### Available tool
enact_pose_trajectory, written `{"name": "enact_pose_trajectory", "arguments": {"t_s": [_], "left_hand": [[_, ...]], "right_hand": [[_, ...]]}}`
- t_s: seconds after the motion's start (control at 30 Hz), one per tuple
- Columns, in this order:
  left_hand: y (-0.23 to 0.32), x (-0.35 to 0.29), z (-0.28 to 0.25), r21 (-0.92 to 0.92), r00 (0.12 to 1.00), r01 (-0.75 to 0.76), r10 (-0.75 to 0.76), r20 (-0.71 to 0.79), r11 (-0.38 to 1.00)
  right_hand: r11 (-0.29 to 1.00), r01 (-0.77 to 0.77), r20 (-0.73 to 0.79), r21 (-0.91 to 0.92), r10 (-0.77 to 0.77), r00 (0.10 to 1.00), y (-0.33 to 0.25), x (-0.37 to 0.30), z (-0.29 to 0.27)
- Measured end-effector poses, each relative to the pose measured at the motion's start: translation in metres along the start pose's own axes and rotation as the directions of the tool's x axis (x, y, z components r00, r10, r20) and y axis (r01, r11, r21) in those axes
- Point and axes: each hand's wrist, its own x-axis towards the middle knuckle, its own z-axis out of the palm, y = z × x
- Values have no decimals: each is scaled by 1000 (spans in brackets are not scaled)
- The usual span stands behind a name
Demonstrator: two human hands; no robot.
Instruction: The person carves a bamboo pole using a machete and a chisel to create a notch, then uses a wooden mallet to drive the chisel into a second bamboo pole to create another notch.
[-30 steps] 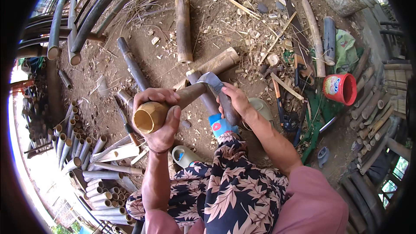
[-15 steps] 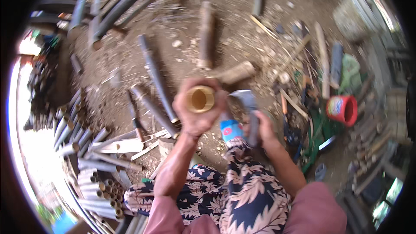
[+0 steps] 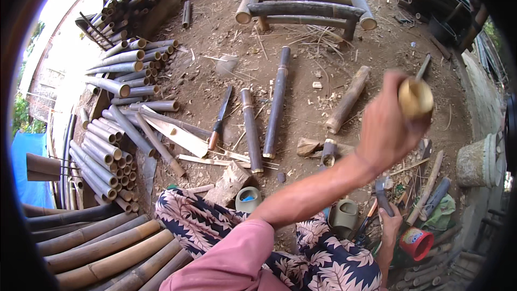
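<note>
My left arm reaches across to the right, and my left hand point(image 3: 389, 121) is closed round a bamboo piece, its yellow cut end point(image 3: 416, 98) facing up. Motion blurs both a little. Lower down, beside my right knee, my right hand point(image 3: 391, 220) grips the dark handle of a hatchet point(image 3: 383, 193), its grey blade upward. Below my left forearm is a short bamboo piece point(image 3: 329, 151) with a notch, beside a wooden block point(image 3: 308, 147). Part of my right forearm is hidden by my patterned trousers.
Bamboo poles point(image 3: 278, 102) and a long knife point(image 3: 221, 116) lie on the dirt ahead. Stacked bamboo point(image 3: 99, 156) fills the left. A bamboo frame point(image 3: 307, 9) stands at the far side. To the right are a red tub point(image 3: 413, 242) and a whitish bucket point(image 3: 476, 161).
The view has swung. My left hand has moved from the middle out to the far right with the bamboo piece. My right hand, still on the hatchet, is now lower and farther right.
</note>
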Motion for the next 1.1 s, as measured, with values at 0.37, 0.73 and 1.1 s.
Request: {"name": "enact_pose_trajectory", "arguments": {"t_s": [0.37,0.73,1.1], "left_hand": [[-315,-34,-145,779,969,243,-174,-174,577],[-272,-242,-71,148,282,941,-946,159,305],[-281,-228,-36,364,242,915,-959,-147,175]], "right_hand": [[857,-28,-45,514,59,997,-70,113,4],[698,181,172,693,-404,898,-118,122,152],[747,362,183,558,-536,824,-102,131,178]]}}
